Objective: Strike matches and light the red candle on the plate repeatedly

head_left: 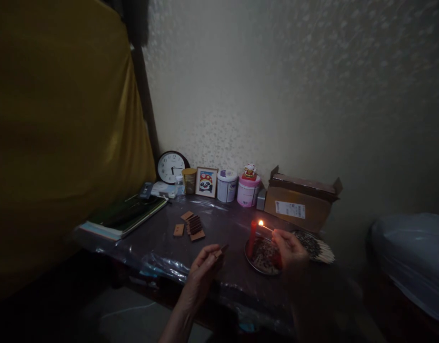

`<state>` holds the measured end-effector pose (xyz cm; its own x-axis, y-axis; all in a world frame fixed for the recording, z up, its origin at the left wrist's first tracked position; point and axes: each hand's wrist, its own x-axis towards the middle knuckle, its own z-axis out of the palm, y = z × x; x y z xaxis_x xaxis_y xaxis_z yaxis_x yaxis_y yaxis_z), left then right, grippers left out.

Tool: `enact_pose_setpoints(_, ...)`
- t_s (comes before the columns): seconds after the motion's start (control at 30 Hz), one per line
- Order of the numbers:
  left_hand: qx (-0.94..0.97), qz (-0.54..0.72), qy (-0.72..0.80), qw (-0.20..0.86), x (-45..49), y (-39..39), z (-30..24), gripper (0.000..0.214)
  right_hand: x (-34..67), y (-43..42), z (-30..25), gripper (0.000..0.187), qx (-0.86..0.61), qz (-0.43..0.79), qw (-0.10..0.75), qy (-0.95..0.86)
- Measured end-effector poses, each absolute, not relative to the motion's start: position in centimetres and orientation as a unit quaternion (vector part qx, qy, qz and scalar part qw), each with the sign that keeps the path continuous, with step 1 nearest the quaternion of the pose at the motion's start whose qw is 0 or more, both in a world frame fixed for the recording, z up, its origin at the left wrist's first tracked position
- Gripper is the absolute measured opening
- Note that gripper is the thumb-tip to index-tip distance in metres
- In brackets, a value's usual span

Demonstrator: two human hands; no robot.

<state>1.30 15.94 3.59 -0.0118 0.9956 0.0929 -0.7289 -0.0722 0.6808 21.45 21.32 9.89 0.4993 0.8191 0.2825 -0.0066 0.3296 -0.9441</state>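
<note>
My right hand (291, 248) pinches a burning match (266, 227), its flame beside the top of a red candle (252, 239). Whether the wick itself burns, I cannot tell. The candle stands upright at the left side of a round metal plate (255, 267) holding dark bits. In my left hand (204, 267), lower and left of the candle, the fingers close on a small matchbox (219, 251), mostly hidden by them. Several similar small boxes (194, 227), some tan and some dark-edged, lie on the table (226, 228) beyond that hand.
A heap of matchsticks (324, 251) lies right of my right hand. Along the wall stand a clock (171, 166), a framed panda picture (206, 183), a white tin (227, 186), a pink tin (248, 193) and a cardboard box (298, 202). A large book (130, 214) lies left.
</note>
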Motion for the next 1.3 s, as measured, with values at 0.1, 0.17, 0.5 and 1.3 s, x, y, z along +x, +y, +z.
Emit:
enact_pose_setpoints(0.1,0.288,0.671,0.232,0.642,1.26,15.86,3.68,0.025,21.34,21.46,9.81,0.026,-0.495,0.285,0.713,-0.406)
enact_pose_setpoints(0.17,0.286,0.671,0.236,0.642,1.25,15.84,3.73,0.025,21.3,21.51,9.77,0.026,-0.493,0.276,0.717,-0.409)
enact_pose_setpoints(0.5,0.288,0.668,0.234,0.645,1.29,15.69,4.07,0.024,21.46,21.73,9.47,0.025,-0.502,0.255,0.71,-0.423)
enact_pose_setpoints(1.3,0.294,0.668,0.224,0.646,1.05,15.55,4.1,0.023,20.74,22.15,9.56,0.027,-0.496,0.235,0.732,-0.403)
